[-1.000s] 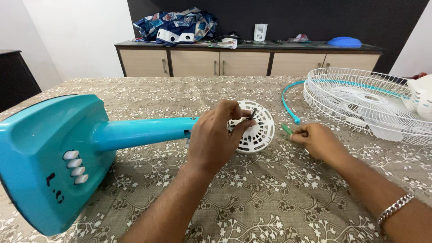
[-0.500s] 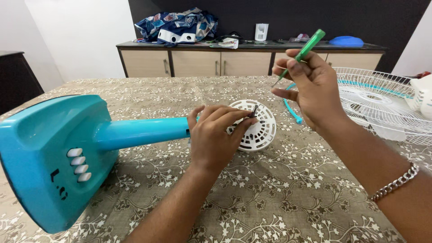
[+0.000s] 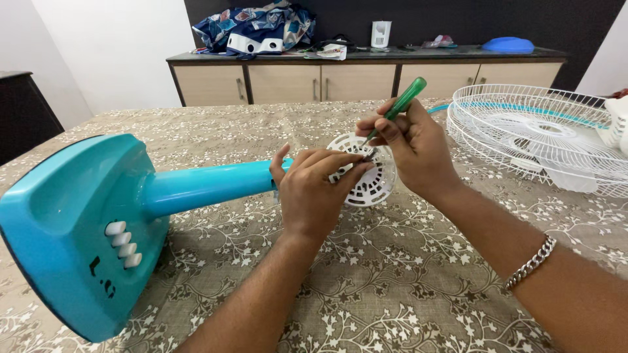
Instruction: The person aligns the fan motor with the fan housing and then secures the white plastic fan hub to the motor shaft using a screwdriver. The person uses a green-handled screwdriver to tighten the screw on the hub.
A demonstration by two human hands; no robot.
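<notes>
At table centre, left hand (image 3: pixel 311 193) pinched a small dark screw (image 3: pixel 369 155) against the white vented motor cover (image 3: pixel 374 183), right hand (image 3: pixel 412 147) closed around a green screwdriver (image 3: pixel 400 106), teal fan stand (image 3: pixel 98 222) lay left, white grille (image 3: pixel 543 134) far right

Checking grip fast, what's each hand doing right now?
Left hand: closed, pinching a small screw against the white motor cover.
Right hand: closed on the green screwdriver.

Dark printed markings (image 3: pixel 99 278) sit on the teal fan base (image 3: pixel 59 222) at lower left, below four white buttons (image 3: pixel 123 244). No packages, signs or screens show.
</notes>
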